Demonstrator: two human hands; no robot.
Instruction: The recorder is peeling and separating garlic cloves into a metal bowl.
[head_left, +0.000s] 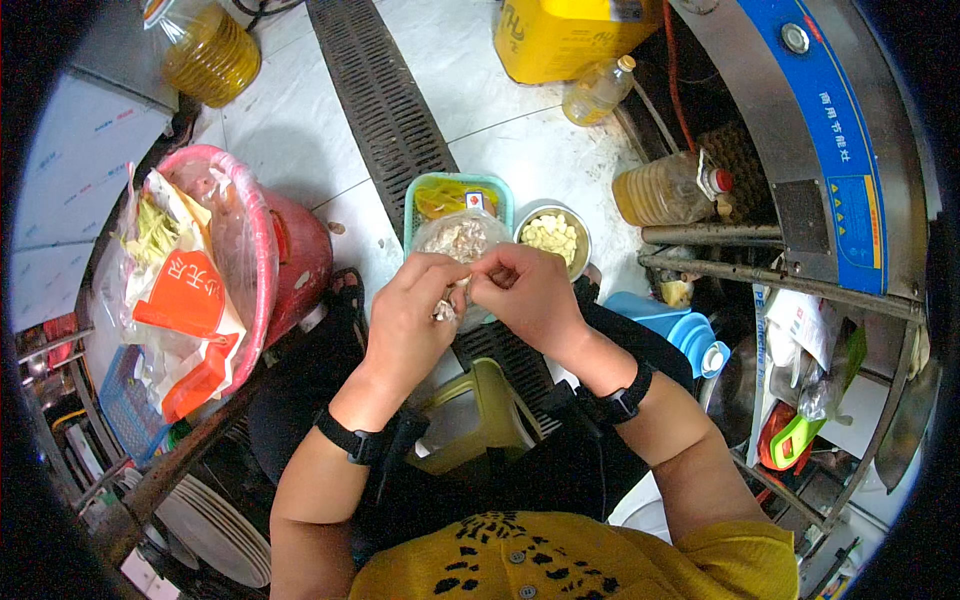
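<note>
My left hand (420, 307) is closed around a piece of garlic bulb (444, 309) with papery skin, showing below its fingers. A pale garlic clove (463, 282) sits at the meeting fingertips of both hands. My right hand (525, 289) pinches at this clove, its fingertips touching those of the left; the exact grip is partly hidden. Just beyond the hands, a clear plastic bag (461, 234) of garlic or its skins rests on a turquoise plastic basket (409, 214). Right of it, a metal bowl (587, 238) holds peeled garlic cloves (551, 236).
A pink bin (300, 255) with a liner and waste stands at left. Oil bottles (664, 191) and a yellow jerrycan (570, 41) are ahead and right. A drain grate (382, 97) crosses the tiles. A steel stove (757, 97) borders the right; plates (217, 525) lie lower left.
</note>
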